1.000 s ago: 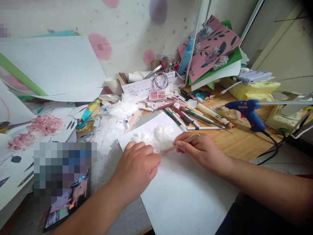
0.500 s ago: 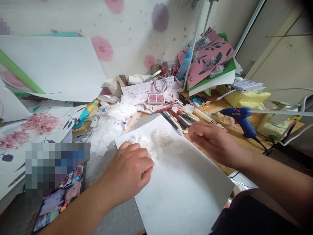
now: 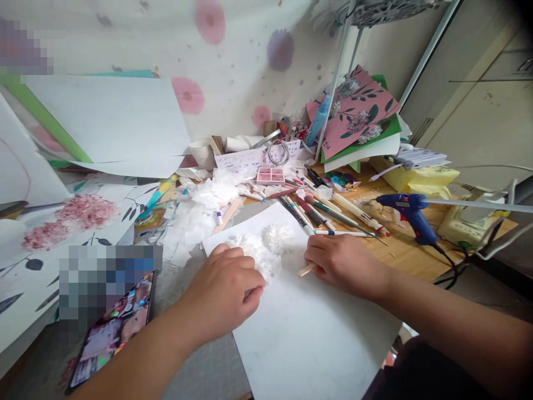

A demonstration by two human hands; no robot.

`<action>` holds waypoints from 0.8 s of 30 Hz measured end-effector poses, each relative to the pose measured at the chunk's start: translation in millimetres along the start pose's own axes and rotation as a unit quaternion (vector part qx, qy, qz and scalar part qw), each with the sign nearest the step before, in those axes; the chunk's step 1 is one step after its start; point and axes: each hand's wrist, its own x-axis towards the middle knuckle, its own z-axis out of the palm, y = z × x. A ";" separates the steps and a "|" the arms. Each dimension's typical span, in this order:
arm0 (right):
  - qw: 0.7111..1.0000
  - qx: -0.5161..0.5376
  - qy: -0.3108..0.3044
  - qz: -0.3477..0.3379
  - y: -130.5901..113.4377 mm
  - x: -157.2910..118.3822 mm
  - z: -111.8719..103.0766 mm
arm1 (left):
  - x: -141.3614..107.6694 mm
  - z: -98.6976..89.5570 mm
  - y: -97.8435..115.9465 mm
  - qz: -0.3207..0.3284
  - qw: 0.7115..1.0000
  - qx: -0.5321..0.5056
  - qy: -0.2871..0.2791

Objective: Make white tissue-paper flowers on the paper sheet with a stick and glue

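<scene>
A white sheet of paper (image 3: 308, 339) lies on the grey mat, with fluffy white clumps of thin torn paper (image 3: 278, 239) on its upper part. My left hand (image 3: 229, 286) rests at the left side of these clumps, its fingers curled and closed. Whatever those fingers pinch, if anything, is hidden under the hand. To the right of the clumps, my right hand (image 3: 339, 264) is closed round a flat wooden stick (image 3: 307, 270). The stick's end pokes out to the left, low over the sheet; the rest of it is covered by the fingers.
Pens and brushes (image 3: 316, 214) lie in a heap behind my right hand. A blue glue gun (image 3: 410, 211) stands at the right with its cord trailing. White tissue scraps (image 3: 208, 194) and a pink palette (image 3: 270, 175) sit farther back. A phone (image 3: 112, 339) lies at the left.
My right hand has come down and left from above the brushes to the sheet, and a wooden stick now shows in it. My left hand stays by the white clumps. The view has tilted slightly.
</scene>
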 end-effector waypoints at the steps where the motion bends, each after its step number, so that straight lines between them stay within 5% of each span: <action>1: 0.999 0.049 0.012 0.015 -0.3 0.6 -1.6 | 0.1 0.2 0.2 -0.003 1.000 -0.005 -0.001; 4: 0.957 0.278 0.020 0.080 -6.2 1.1 -12.7 | 0.6 0.7 0.7 -0.014 0.999 -0.033 0.006; 8: 0.813 0.565 -0.091 0.108 -22.9 0.4 -29.0 | 0.5 -0.7 0.8 -0.052 0.988 -0.139 0.029; 10: 0.777 0.609 -0.128 0.099 -30.3 1.1 -31.7 | -0.4 -2.2 0.5 -0.065 0.977 -0.199 0.027; 15: 0.813 0.556 -0.131 0.112 -36.7 7.8 -22.0 | -2.3 -0.8 0.6 -0.044 0.959 -0.279 -0.008; 24: 0.896 0.419 -0.082 0.122 -37.8 11.6 -15.1 | 3.6 6.2 5.7 -0.101 0.961 -0.256 0.003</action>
